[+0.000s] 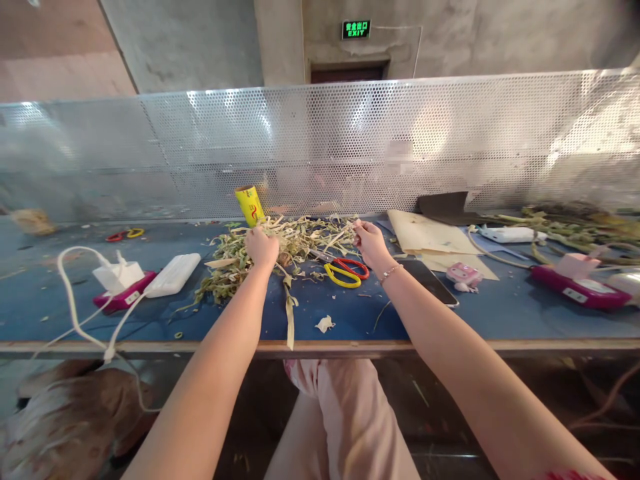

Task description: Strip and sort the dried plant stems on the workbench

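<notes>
Your left hand's (263,247) grip was obscured; your right hand (372,243) apparently pinched dried stalks (231,256), which adjacent scissors (342,271) might have snagged.

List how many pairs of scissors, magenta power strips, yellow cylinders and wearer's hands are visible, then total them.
Pairs of scissors: 2
Magenta power strips: 2
Yellow cylinder: 1
Wearer's hands: 2
Total: 7

From where I'm standing this looks like a workshop, pretty bare-bones tbh: raw concrete wall (465,50) on the far side with a lit green exit sign (356,29), a perforated metal screen (300,133) along the far edge of a long blue workbench (350,313), magenta power strips (116,302) left and right, scissors (344,268) lying out and dried plant scraps (235,257) heaped in the middle
</notes>
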A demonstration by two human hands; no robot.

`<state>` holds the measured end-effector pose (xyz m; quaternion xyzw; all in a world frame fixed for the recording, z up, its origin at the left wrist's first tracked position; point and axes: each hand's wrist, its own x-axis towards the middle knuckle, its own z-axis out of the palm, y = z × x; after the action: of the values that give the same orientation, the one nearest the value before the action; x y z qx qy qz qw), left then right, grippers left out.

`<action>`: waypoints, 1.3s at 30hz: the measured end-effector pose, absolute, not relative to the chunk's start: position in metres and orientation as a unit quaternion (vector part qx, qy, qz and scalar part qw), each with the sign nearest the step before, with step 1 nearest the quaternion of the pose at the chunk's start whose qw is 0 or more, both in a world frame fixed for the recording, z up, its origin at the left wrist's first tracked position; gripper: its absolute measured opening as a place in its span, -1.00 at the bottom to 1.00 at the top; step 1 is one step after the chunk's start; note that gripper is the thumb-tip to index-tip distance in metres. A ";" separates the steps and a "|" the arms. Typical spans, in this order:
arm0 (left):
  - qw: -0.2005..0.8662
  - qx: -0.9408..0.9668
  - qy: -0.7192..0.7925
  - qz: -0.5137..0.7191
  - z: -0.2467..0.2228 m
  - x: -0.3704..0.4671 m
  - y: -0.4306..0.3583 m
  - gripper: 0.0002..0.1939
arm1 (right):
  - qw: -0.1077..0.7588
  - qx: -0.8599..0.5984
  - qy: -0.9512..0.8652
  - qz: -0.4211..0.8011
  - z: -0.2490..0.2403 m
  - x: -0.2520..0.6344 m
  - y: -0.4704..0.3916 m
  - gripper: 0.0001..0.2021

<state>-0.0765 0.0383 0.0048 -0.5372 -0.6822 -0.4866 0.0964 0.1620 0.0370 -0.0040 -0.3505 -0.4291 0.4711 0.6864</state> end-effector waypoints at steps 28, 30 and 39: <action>-0.280 -0.495 -0.388 -0.725 0.021 -0.057 0.035 -0.92 | 0.675 -0.348 -0.457 0.463 -0.004 0.164 0.036 -0.78; -0.332 -0.457 -0.337 -0.753 0.025 -0.055 0.032 -0.91 | 0.675 -0.348 -0.456 0.464 -0.004 0.164 0.036 -0.79; -0.414 -0.375 -0.262 -0.787 0.043 -0.063 0.014 -0.79 | 0.657 -0.352 -0.471 0.471 -0.005 0.164 0.036 -0.75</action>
<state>-0.0627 0.0138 0.0433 -0.3750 -0.2616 -0.7870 -0.4142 0.1643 0.0364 -0.0050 -0.3524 -0.4707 0.4711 0.6575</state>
